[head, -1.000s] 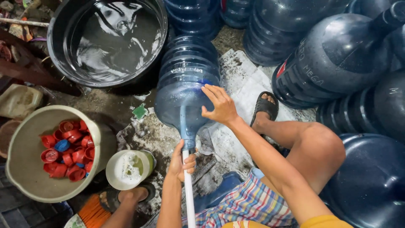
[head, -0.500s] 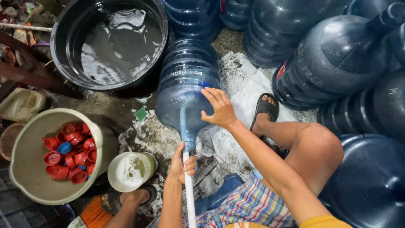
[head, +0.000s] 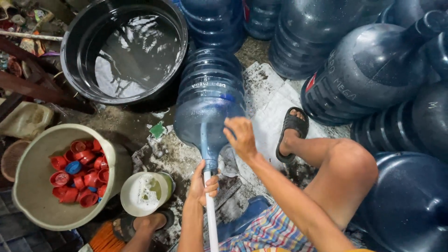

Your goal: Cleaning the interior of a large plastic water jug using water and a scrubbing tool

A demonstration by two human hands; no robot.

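Observation:
A large blue water jug [head: 210,93] lies on its side on the wet ground, its neck pointing toward me. My left hand [head: 202,183] grips a white rod [head: 211,219] that runs into the jug's mouth. My right hand [head: 241,136] rests with fingers spread on the jug's shoulder near the neck, steadying it. My right foot in a black sandal [head: 291,133] stands beside the jug; my left foot [head: 140,225] is near the lower edge.
A black tub of water [head: 123,51] stands at the upper left. A beige basin [head: 37,186] holds several red and blue caps. A small white cup of soapy liquid [head: 144,192] sits beside it. Several dark blue jugs [head: 368,70] crowd the right and top.
My left hand has slid slightly along the rod near the jug's mouth, and my right hand has shifted a little on the jug. The view has drifted slightly.

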